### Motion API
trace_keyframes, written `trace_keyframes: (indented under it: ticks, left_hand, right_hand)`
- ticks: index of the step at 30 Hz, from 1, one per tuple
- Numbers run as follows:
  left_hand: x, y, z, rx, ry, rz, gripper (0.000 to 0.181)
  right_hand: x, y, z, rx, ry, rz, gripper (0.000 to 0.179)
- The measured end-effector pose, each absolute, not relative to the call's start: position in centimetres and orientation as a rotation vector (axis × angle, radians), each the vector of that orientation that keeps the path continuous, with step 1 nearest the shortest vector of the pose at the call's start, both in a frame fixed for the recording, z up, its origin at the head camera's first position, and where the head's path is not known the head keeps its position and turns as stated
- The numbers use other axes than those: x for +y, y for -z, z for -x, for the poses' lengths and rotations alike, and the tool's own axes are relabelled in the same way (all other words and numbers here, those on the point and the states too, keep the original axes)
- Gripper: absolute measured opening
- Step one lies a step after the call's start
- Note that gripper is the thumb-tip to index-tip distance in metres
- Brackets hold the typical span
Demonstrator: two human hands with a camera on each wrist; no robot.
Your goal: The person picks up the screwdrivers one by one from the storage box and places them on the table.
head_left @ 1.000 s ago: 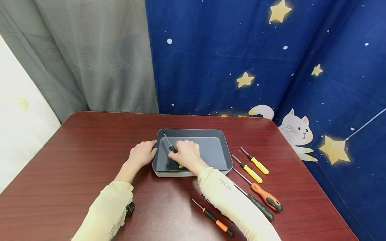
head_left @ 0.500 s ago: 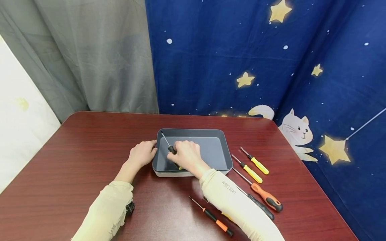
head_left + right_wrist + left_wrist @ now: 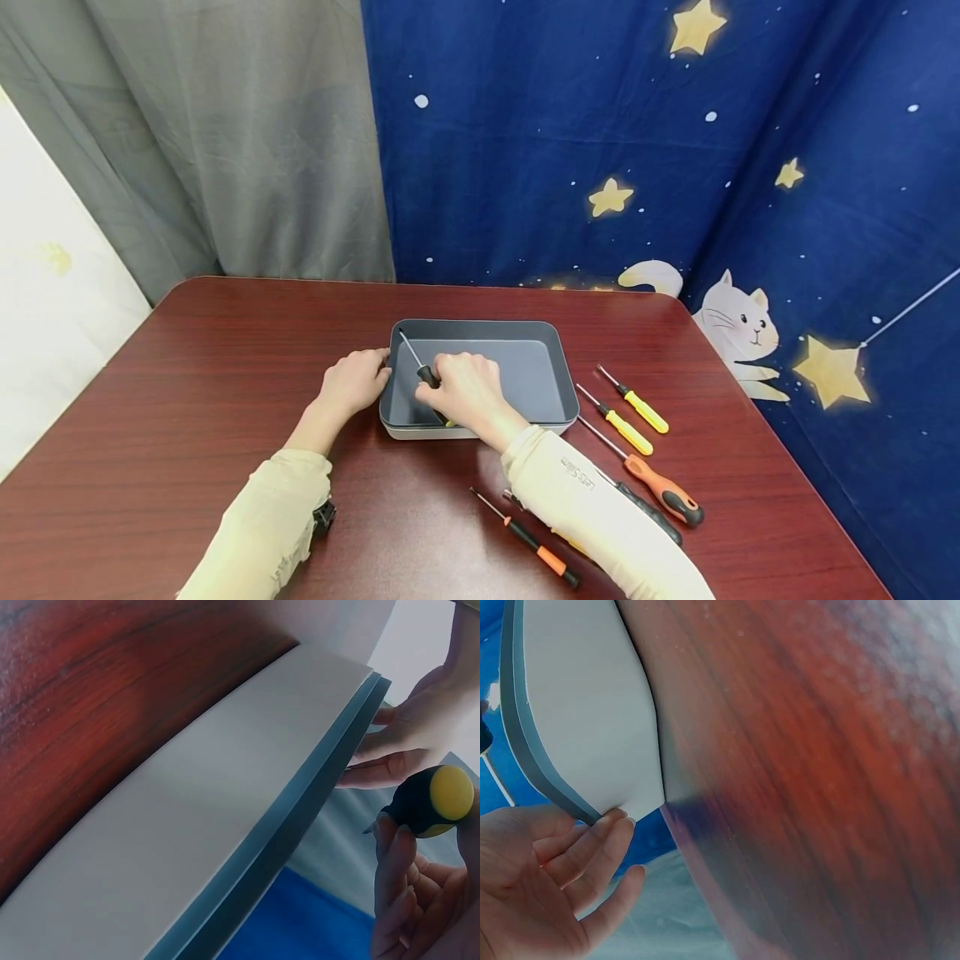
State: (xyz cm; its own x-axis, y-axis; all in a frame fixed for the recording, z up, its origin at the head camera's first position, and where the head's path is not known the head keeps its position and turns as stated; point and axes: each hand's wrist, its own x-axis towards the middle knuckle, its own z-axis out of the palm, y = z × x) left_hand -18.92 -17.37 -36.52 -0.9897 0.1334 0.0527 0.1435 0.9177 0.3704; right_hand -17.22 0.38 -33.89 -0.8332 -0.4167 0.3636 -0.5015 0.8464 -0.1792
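Observation:
My right hand [image 3: 468, 392] grips a screwdriver [image 3: 427, 375] inside the grey box [image 3: 517, 367]. Its metal shaft leans up and left towards the box's far left corner. In the right wrist view the black handle has a yellow end [image 3: 451, 793], with the fingers around it. My left hand [image 3: 356, 383] is at the box's left side. In the left wrist view its fingertips touch the light outer wall [image 3: 592, 705] just below the grey rim, with the fingers loosely bent.
Right of the box lie two yellow-handled screwdrivers [image 3: 628, 433], an orange one [image 3: 663, 492] and a black one, partly behind the right sleeve [image 3: 600, 508]. An orange-black screwdriver [image 3: 536, 546] lies in front. Curtains [image 3: 525, 150] hang behind the table [image 3: 225, 375].
The screwdriver's tip has shifted slightly left within the box, and my right forearm has moved a little to the right. My left hand and the box have stayed in place.

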Motion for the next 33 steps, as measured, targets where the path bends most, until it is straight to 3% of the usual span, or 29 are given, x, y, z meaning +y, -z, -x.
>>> trace_keyframes:
  ticks: [33]
  left_hand:
    - [-17.4, 36.8, 19.0, -3.028, 0.589, 0.227, 0.036]
  right_hand:
    - [2.3, 33.5, 14.3, -2.631, -0.450, -0.731, 0.028]
